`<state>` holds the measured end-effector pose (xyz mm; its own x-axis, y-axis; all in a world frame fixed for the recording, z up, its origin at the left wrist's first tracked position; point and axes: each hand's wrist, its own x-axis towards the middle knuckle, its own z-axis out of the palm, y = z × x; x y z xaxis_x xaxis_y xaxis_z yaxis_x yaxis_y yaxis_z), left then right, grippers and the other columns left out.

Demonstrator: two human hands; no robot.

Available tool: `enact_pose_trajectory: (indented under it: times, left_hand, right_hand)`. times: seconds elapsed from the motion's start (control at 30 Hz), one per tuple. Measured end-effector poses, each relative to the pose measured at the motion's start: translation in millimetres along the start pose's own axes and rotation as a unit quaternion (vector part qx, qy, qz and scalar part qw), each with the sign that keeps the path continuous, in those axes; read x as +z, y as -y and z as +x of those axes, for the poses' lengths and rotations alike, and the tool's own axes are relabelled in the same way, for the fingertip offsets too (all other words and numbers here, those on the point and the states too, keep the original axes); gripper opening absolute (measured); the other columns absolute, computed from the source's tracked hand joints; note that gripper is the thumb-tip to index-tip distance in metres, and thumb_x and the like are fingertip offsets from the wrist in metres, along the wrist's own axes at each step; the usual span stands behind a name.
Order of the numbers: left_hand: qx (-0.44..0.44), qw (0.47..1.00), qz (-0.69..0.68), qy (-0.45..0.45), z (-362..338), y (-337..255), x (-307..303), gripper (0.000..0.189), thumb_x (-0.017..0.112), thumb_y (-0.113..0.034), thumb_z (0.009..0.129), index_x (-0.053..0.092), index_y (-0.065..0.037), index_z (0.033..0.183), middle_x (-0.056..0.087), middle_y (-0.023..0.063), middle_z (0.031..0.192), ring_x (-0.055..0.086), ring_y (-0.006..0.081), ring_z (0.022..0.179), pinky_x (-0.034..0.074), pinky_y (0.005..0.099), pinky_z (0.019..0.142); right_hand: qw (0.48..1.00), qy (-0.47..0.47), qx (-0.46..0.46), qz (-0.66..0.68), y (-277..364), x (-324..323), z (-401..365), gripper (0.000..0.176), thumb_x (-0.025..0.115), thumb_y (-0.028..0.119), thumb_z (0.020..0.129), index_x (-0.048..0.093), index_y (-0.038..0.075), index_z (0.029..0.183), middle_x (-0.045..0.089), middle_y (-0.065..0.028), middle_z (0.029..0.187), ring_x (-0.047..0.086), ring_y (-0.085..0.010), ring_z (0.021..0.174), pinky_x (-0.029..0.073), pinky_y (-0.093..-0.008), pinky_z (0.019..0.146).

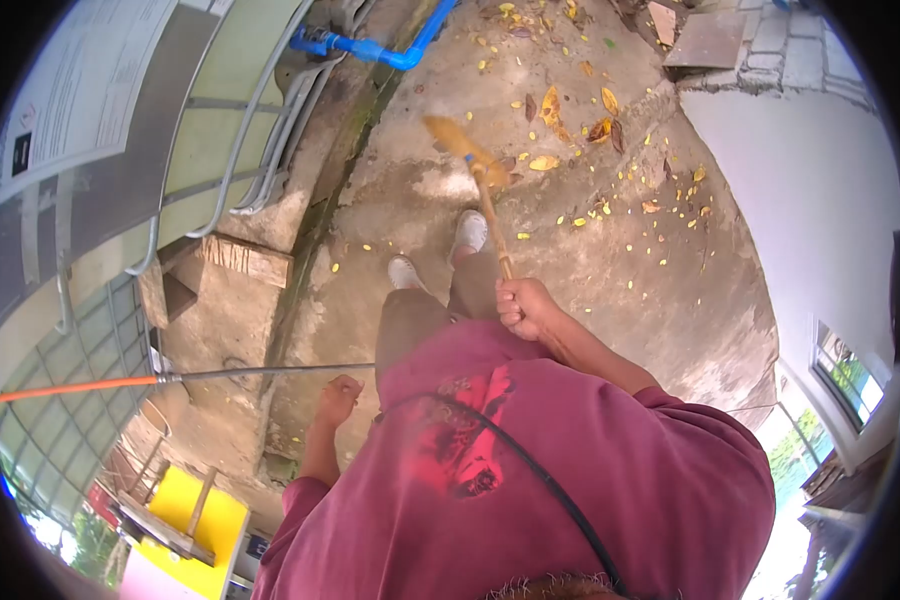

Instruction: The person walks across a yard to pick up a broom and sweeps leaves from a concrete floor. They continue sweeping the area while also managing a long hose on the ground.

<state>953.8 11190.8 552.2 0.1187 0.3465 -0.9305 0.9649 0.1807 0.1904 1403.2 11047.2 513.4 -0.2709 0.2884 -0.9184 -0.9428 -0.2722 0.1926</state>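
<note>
A broom (493, 215) with a thin wooden handle and a yellow-brown head slants up and away over the concrete ground (390, 200). My right hand (526, 308) is wrapped round the near part of its handle. Close to my left side hangs my left hand (340, 396), fingers curled in; whether it holds anything is too small to tell. Yellow and brown leaves (552, 108) lie beyond and to the right of the broom head, which is slightly blurred. Both my shoes (470, 232) stand on the ground just short of it.
A blue pipe (400, 57) crosses the top. At left are a caged tank (225, 120), a narrow gutter, a wooden block (247, 260) and an orange-and-black pole (80, 388). A white wall (760, 180) bounds the right. Yellow panel (195, 515) at lower left.
</note>
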Motion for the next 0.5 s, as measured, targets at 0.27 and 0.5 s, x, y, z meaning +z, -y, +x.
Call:
enact_pose_trajectory:
  times: [0.27,0.5]
  left_hand:
    - [0.087,0.987,0.123,-0.064,13,-88,-79,0.036,0.065,-0.033,0.096,0.065,0.003,0.093,0.068,0.0107,0.074,0.065,0.0183,0.065,0.051,0.0324,0.065]
    - [0.093,0.976,0.198,0.018,75,-155,-120,0.044,0.067,-0.041,0.092,0.070,0.001,0.105,0.073,0.0174,0.085,0.071,0.0294,0.081,0.054,0.0395,0.077]
  right_hand:
    - [0.974,-0.121,-0.158,-0.110,75,-39,153,0.029,0.050,0.004,0.090,0.044,0.011,0.062,0.039,-0.0003,0.053,0.034,-0.0118,0.038,0.025,-0.0307,0.035]
    - [0.911,-0.209,-0.283,-0.216,43,-116,103,0.021,0.054,0.017,0.097,0.048,0.010,0.078,0.043,-0.0008,0.056,0.041,-0.0156,0.042,0.029,-0.0321,0.035]
